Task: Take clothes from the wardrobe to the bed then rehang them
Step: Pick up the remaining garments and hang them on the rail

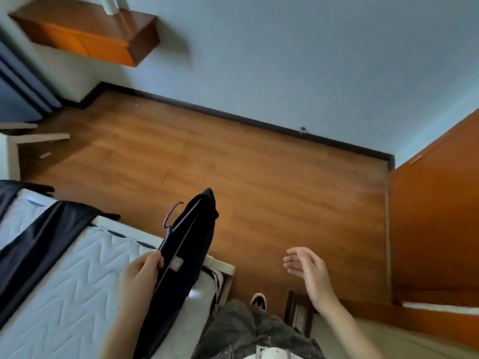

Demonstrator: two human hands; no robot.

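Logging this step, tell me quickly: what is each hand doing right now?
Left hand: closed, holding the dark garment on its purple hanger.
Right hand: open, empty.

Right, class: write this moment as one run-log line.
left hand: holds purple hanger with dark garment | right hand: open, empty | bed: another dark garment lying there

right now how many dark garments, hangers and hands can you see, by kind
dark garments: 3 - one on the purple hanger, two lying on the mattress
hangers: 1 - purple hanger
hands: 2 - left hand gripping the hanger, right hand open and free
total: 6
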